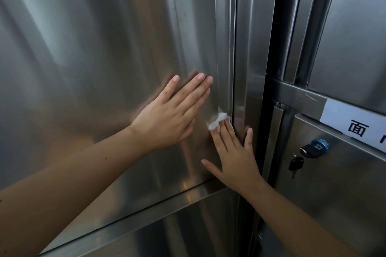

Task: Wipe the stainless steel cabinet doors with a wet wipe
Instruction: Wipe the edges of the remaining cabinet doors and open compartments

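Note:
A tall stainless steel cabinet door (pixel 100 52) fills the left and middle of the head view. My left hand (pixel 171 112) lies flat on it with straight fingers, palm against the metal. My right hand (pixel 234 156) is spread flat lower and to the right, near the door's right edge. Its straight fingers press a small crumpled white wet wipe (pixel 218 121) against the steel just beside the vertical edge strip. Most of the wipe is hidden under the fingertips.
A dark vertical gap (pixel 271 48) separates this door from a second steel cabinet on the right. That cabinet carries a vertical handle (pixel 275 131), a blue lock with a key (pixel 313 149) hanging from it, and a white label (pixel 355 125). A lower door panel (pixel 188 231) begins below a horizontal seam.

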A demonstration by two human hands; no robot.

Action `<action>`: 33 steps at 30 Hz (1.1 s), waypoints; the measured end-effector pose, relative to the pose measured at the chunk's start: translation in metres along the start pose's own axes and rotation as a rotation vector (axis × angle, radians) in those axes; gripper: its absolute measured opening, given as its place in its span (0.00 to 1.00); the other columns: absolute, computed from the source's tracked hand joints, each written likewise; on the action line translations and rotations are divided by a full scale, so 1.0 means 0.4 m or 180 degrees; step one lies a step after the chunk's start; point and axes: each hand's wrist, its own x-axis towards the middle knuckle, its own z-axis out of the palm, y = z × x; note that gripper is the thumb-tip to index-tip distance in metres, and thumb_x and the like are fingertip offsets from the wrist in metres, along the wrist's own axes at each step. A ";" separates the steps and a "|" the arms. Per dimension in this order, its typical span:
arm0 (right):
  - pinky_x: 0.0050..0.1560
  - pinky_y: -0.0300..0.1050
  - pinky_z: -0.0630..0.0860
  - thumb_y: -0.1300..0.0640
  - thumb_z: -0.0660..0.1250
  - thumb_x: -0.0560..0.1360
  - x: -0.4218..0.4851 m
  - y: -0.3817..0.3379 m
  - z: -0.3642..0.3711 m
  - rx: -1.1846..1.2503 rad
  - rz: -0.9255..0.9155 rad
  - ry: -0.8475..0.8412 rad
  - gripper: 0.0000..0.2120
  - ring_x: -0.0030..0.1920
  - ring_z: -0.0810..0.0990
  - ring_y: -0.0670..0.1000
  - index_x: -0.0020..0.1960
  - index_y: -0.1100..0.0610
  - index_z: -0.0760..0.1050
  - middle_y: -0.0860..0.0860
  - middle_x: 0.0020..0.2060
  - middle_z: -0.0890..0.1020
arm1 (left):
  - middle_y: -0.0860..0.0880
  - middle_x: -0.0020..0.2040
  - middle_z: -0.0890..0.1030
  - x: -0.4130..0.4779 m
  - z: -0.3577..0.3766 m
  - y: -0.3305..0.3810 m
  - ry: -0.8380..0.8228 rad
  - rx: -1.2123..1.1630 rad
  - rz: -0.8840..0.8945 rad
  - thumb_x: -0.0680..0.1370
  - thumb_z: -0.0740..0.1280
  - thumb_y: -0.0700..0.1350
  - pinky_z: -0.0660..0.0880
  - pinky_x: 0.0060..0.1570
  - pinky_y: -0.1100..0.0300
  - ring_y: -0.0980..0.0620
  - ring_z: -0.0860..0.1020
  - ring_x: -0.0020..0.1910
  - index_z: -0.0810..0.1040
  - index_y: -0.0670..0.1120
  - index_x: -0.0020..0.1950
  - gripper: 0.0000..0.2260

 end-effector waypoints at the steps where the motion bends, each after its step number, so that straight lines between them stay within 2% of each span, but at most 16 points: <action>1: 0.63 0.69 0.48 0.37 0.53 0.74 -0.014 0.000 0.009 0.0015 -0.0021 -0.0063 0.36 0.69 0.67 0.58 0.72 0.60 0.59 0.61 0.69 0.68 | 0.41 0.75 0.57 0.000 0.000 0.001 0.0001 0.0000 0.0004 0.78 0.50 0.48 0.50 0.70 0.45 0.44 0.56 0.74 0.57 0.37 0.74 0.26; 5: 0.62 0.69 0.51 0.38 0.54 0.73 -0.046 0.000 0.020 0.0060 -0.0057 -0.0230 0.35 0.67 0.70 0.58 0.71 0.61 0.63 0.61 0.67 0.70 | 0.41 0.75 0.57 -0.002 -0.004 0.001 -0.0024 0.0016 0.0047 0.78 0.50 0.48 0.50 0.70 0.45 0.45 0.56 0.74 0.58 0.38 0.75 0.26; 11: 0.64 0.68 0.43 0.38 0.53 0.75 0.012 -0.003 -0.014 0.0118 0.0070 0.0062 0.34 0.70 0.65 0.58 0.72 0.60 0.61 0.61 0.70 0.67 | 0.41 0.75 0.56 -0.009 -0.004 0.011 -0.0042 -0.0090 0.0036 0.78 0.49 0.48 0.48 0.70 0.45 0.45 0.54 0.74 0.57 0.38 0.74 0.26; 14: 0.64 0.68 0.43 0.38 0.52 0.74 0.016 -0.003 -0.010 0.0138 0.0058 0.0026 0.35 0.70 0.65 0.58 0.73 0.60 0.58 0.61 0.70 0.66 | 0.42 0.75 0.56 -0.027 0.001 0.042 -0.0095 -0.0163 0.0007 0.78 0.50 0.49 0.46 0.70 0.44 0.45 0.54 0.74 0.58 0.38 0.74 0.26; 17: 0.63 0.69 0.45 0.38 0.53 0.74 -0.036 -0.001 0.025 0.0151 0.0018 -0.0199 0.35 0.69 0.67 0.58 0.73 0.59 0.59 0.61 0.69 0.67 | 0.42 0.75 0.57 -0.046 0.007 0.077 -0.0160 -0.0267 -0.0166 0.77 0.50 0.49 0.45 0.70 0.44 0.45 0.54 0.74 0.58 0.38 0.74 0.27; 22: 0.61 0.70 0.53 0.38 0.53 0.73 -0.138 -0.014 0.085 0.0090 0.0063 -0.0843 0.34 0.64 0.73 0.57 0.69 0.61 0.68 0.60 0.65 0.73 | 0.42 0.75 0.56 -0.077 0.015 0.144 -0.0272 -0.0610 -0.0339 0.77 0.51 0.49 0.45 0.70 0.43 0.45 0.53 0.74 0.58 0.38 0.74 0.27; 24: 0.60 0.70 0.54 0.38 0.53 0.73 -0.152 -0.012 0.093 0.0072 0.0037 -0.0928 0.34 0.63 0.74 0.57 0.68 0.61 0.70 0.60 0.64 0.74 | 0.42 0.75 0.56 -0.091 0.014 0.172 -0.0347 -0.0693 -0.0358 0.76 0.52 0.49 0.45 0.70 0.43 0.45 0.54 0.74 0.58 0.38 0.74 0.28; 27: 0.61 0.69 0.51 0.38 0.52 0.73 -0.143 -0.007 0.085 0.0096 -0.0050 -0.0793 0.34 0.66 0.71 0.58 0.69 0.61 0.68 0.60 0.66 0.71 | 0.42 0.74 0.58 -0.114 0.010 0.213 -0.0451 -0.0895 -0.0439 0.76 0.53 0.50 0.46 0.70 0.43 0.45 0.55 0.74 0.59 0.38 0.73 0.28; 31: 0.63 0.67 0.44 0.38 0.50 0.74 -0.079 -0.014 0.051 0.0278 0.0073 -0.0397 0.34 0.71 0.60 0.56 0.73 0.57 0.55 0.59 0.70 0.66 | 0.42 0.74 0.58 -0.140 0.006 0.257 -0.0554 -0.1190 -0.0616 0.76 0.53 0.51 0.49 0.70 0.44 0.45 0.56 0.73 0.62 0.39 0.73 0.28; 33: 0.64 0.67 0.44 0.37 0.50 0.74 -0.061 -0.020 0.046 0.0365 0.0122 -0.0330 0.35 0.72 0.59 0.57 0.73 0.58 0.56 0.59 0.70 0.65 | 0.43 0.74 0.59 -0.157 0.005 0.274 -0.0614 -0.1289 -0.0691 0.77 0.54 0.52 0.50 0.70 0.45 0.45 0.57 0.73 0.62 0.39 0.73 0.28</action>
